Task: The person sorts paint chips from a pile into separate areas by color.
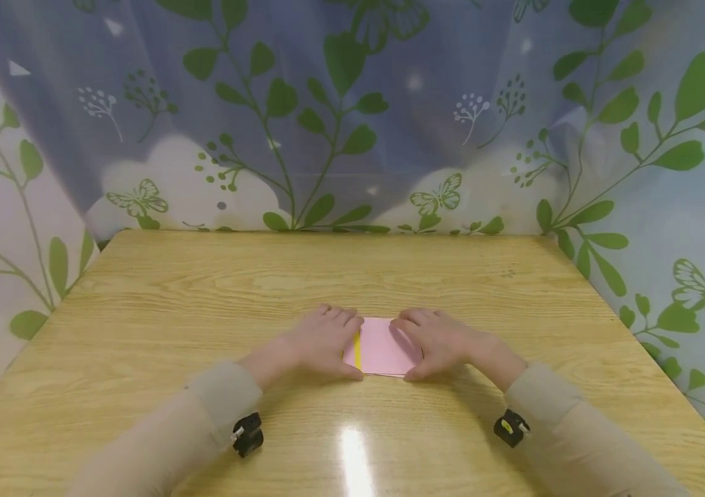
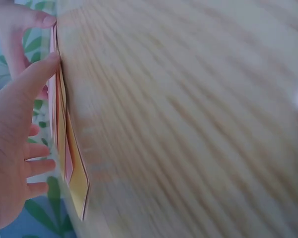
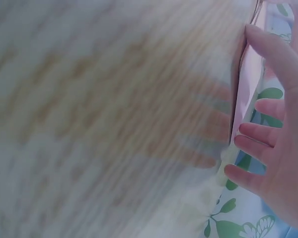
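Note:
A small stack of pink and yellow paper (image 1: 383, 345) lies at the middle of the wooden table, pink on top with a yellow strip showing near its left end. My left hand (image 1: 326, 343) holds the left end, thumb at the near edge and fingers toward the far edge. At the right end my right hand (image 1: 442, 343) grips the stack in the same way. Low in the left wrist view, the layered paper (image 2: 79, 183) fans slightly apart. The right wrist view shows the thumb against the edge of the pink paper (image 3: 246, 82).
The wood-grained table (image 1: 265, 276) stretches out around both hands. Behind it and along both sides hangs a curtain (image 1: 414, 138) printed with green leaves and butterflies. Black wrist devices (image 1: 248, 435) sit by both sleeves. A bright glare lies on the near tabletop.

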`<state>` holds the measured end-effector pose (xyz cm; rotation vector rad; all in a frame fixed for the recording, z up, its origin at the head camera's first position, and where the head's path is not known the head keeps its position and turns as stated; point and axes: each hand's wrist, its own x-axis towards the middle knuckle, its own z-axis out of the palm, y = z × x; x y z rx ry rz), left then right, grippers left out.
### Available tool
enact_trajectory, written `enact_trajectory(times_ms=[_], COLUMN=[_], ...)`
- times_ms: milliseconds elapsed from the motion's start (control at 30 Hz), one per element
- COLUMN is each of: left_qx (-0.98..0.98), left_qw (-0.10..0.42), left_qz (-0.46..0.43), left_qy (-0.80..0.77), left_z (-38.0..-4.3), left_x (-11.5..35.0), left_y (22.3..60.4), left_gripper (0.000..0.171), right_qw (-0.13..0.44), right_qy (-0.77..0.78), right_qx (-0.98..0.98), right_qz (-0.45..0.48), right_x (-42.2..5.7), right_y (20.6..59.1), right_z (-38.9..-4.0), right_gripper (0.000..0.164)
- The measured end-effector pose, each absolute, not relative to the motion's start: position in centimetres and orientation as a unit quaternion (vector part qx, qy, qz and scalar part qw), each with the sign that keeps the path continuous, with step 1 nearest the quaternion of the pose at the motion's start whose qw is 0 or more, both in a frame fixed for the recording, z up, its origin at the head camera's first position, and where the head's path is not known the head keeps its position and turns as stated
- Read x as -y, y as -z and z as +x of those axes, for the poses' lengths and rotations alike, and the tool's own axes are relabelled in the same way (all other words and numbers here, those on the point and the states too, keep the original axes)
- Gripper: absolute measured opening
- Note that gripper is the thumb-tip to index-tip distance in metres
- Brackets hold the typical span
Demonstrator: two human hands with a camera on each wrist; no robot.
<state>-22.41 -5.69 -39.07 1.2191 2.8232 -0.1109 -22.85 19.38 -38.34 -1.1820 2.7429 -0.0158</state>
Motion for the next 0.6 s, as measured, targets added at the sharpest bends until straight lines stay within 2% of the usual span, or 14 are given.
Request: enact_trajectory(times_ms=[267,600], left_qx=[-0.907,-0.909], left_qw=[0.034,0.040], left_qz=[0.417,0.414], left_qy=[0.034,0.021], left_z=[-22.6,-22.5], left_x=[4.4,3.0], left_y=[39.2,39.1], left_gripper=[0.097,0.097], right_qw=[0.090,0.077], right_qy=[0.005,0.007], right_qx=[-0.915,-0.910], right_qz=[-0.393,-0.407], right_x=[-19.2,-19.2], right_y=[38.4,38.5], right_z=[-22.9,-23.2], right_gripper=[0.081,0.081])
